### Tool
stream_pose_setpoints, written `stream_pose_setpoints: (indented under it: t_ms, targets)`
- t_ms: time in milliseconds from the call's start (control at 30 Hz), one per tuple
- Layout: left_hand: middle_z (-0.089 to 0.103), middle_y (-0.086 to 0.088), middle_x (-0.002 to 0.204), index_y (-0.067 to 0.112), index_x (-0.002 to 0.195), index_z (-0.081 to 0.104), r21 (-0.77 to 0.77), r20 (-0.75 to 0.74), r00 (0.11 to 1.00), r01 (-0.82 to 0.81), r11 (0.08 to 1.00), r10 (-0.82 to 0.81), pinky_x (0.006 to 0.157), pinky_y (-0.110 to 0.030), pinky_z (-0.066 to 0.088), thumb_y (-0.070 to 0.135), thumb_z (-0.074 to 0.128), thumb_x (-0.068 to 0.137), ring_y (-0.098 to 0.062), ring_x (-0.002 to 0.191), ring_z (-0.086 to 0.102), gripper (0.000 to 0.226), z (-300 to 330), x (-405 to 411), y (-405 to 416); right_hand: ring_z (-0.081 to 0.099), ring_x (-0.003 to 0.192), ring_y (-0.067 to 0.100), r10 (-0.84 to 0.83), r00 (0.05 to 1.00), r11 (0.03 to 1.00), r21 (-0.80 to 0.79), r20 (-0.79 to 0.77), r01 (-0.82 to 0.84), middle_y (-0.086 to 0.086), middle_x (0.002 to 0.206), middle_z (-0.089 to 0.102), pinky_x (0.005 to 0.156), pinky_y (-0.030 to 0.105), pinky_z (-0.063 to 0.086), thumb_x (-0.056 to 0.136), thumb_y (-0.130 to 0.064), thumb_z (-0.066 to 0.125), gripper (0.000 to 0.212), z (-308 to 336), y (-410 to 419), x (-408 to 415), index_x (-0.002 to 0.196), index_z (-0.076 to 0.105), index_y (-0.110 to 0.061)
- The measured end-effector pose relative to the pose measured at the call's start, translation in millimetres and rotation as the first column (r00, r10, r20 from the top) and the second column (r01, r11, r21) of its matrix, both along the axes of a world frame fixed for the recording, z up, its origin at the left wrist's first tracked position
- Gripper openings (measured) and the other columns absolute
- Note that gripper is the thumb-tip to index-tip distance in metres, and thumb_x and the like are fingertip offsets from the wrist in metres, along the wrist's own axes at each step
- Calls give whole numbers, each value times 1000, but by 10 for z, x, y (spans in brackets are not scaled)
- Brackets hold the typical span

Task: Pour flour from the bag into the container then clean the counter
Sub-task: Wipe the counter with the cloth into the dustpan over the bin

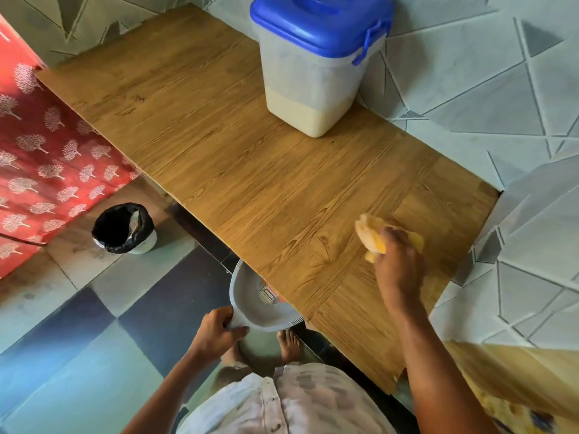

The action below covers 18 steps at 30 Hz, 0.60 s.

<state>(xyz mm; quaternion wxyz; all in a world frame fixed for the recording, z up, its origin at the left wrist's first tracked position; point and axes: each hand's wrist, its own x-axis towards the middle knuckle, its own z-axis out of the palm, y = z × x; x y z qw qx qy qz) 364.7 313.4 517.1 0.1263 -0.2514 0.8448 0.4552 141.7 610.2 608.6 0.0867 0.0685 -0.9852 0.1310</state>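
Note:
A translucent container with a blue lid stands shut at the back of the wooden counter, flour filling its bottom part. My right hand grips a yellow cloth on the counter's near right part. My left hand holds a grey dustpan by its handle, the pan tucked just under the counter's front edge. No flour bag is in view.
A small bin with a black liner stands on the tiled floor to the left. A red patterned cloth hangs at far left. A tiled wall borders the counter behind and to the right. My bare feet show below the dustpan.

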Motion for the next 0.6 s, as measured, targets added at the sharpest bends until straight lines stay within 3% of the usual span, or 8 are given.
stream_pose_setpoints:
  t_ms: [67,133,267,333,367,400,467,600]
  targets:
    - [55,8,57,11,70,66,-4,4,1000,3,1000,-3,51,-22,38,32,71,61,-11,52,43,24,26,-8,11,70,94,33,-135,987,990,56,90,131,17,109,73,67,41,58,80,-2,71,38,-192,160,26,117,66,-9]
    - [56,11,56,14,69,66,-1,6,1000,-4,1000,4,52,-20,39,32,71,61,-6,50,45,20,53,-13,26,70,92,34,-85,983,995,71,161,75,19,107,72,66,41,59,80,-3,69,41,-357,36,238,121,64,-7]
    - [53,20,49,23,64,59,-14,24,1000,-1,1000,1,49,-17,36,31,72,61,-6,48,43,15,112,-7,56,73,81,33,316,927,940,-199,200,-278,14,99,76,64,43,61,70,-1,72,45,-339,-690,871,114,69,-11]
    - [53,20,49,27,62,57,-21,29,1000,9,1000,-8,49,-17,36,25,77,65,-5,47,45,21,145,6,63,72,93,30,533,811,820,-385,243,-424,10,105,76,78,44,61,72,-1,61,47,-226,-951,1063,115,71,-13]
    - [54,18,49,28,62,57,-29,28,999,16,999,-15,48,-16,36,20,80,69,-5,47,46,26,170,10,62,72,100,25,576,770,775,-482,275,-408,8,112,76,87,41,60,72,-1,54,52,-168,-1007,1082,120,71,-12]
    - [54,15,50,29,64,57,-35,34,999,23,999,-22,49,-15,37,16,81,71,-5,48,47,27,187,7,59,70,105,19,574,765,752,-557,292,-351,7,116,75,93,36,58,72,-1,49,57,-119,-1001,1058,124,71,-12]
    - [54,11,54,29,65,58,-42,44,998,36,998,-34,49,-16,39,16,80,71,-5,49,49,26,198,12,53,71,102,12,467,857,751,-610,219,-253,6,115,76,92,32,59,69,2,49,58,-29,-863,958,121,72,-9]
    - [54,9,56,30,64,56,-35,49,998,29,999,-28,50,-16,41,23,78,67,-4,51,51,22,236,19,44,74,100,28,144,989,928,-343,-38,-148,8,119,74,75,43,62,71,6,61,53,-66,-454,665,120,71,-9]
